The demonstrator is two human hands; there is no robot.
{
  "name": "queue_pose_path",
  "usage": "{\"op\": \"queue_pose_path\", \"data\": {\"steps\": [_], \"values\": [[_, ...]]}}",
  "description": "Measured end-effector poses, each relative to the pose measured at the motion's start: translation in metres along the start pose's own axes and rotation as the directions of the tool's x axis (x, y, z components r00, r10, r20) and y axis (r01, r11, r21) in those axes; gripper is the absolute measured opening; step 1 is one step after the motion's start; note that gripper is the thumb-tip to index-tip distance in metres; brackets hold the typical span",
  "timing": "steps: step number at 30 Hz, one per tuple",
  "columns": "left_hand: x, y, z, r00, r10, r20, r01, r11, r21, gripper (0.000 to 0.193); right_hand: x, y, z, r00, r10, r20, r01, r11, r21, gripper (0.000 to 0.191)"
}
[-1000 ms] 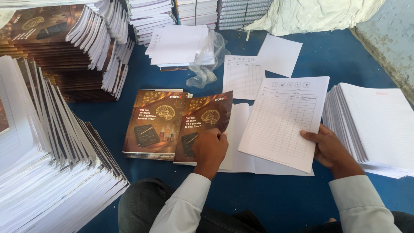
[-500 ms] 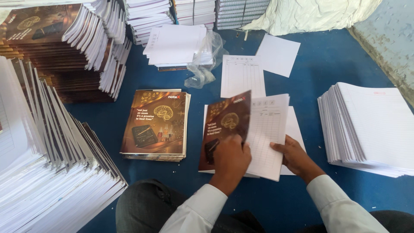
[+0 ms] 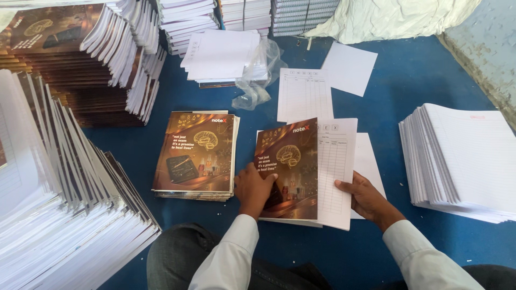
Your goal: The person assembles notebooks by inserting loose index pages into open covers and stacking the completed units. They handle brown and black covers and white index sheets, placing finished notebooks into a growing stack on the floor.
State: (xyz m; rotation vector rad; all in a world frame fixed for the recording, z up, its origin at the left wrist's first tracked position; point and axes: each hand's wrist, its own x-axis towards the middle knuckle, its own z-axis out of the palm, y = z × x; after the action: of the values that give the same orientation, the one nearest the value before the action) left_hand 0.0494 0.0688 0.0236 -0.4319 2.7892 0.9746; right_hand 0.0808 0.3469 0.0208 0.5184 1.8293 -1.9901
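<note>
From the head view, the left hand [image 3: 257, 187] presses flat on a brown cover [image 3: 287, 166], grasping nothing. The right hand [image 3: 364, 196], at three o'clock from it, pinches the printed sheet [image 3: 337, 169] beside the cover. More brown books [image 3: 196, 154] lie at nine o'clock on the blue bench [image 3: 408, 80].

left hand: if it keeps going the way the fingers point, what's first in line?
The left hand points up and slightly right, fingers already on the brown cover. Straight on, it would slide over that cover, then likely reach the loose ruled sheet beyond it. Depth is unclear.
</note>
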Motion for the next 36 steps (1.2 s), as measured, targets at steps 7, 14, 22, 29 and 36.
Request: {"op": "queue_pose_path", "data": {"steps": [7,14,22,29,36], "values": [[-0.01,0.013,-0.007,0.996,-0.03,0.086,0.037,0.997,-0.072,0.096,-0.006,-0.007,0.0,0.999,-0.019,0.031,0.019,1.0,0.009,0.059],[0.009,0.005,-0.004,0.996,0.05,-0.073,-0.088,0.705,-0.704,0.086,-0.005,-0.015,-0.011,0.996,-0.084,0.036,0.08,0.992,0.1,0.054],[0.02,-0.002,0.006,0.975,0.178,0.13,0.07,0.309,-0.949,0.042,-0.002,-0.009,-0.022,0.989,-0.104,0.104,0.096,0.992,0.079,0.041],[0.013,0.009,-0.006,0.952,0.216,0.217,0.151,0.282,-0.947,0.042,0.0,-0.007,-0.025,0.976,-0.144,0.162,0.136,0.989,0.059,0.038],[0.008,0.014,-0.011,0.939,0.252,0.234,0.16,0.281,-0.946,0.043,0.001,-0.007,-0.026,0.969,-0.156,0.191,0.15,0.988,0.045,0.036]]}}
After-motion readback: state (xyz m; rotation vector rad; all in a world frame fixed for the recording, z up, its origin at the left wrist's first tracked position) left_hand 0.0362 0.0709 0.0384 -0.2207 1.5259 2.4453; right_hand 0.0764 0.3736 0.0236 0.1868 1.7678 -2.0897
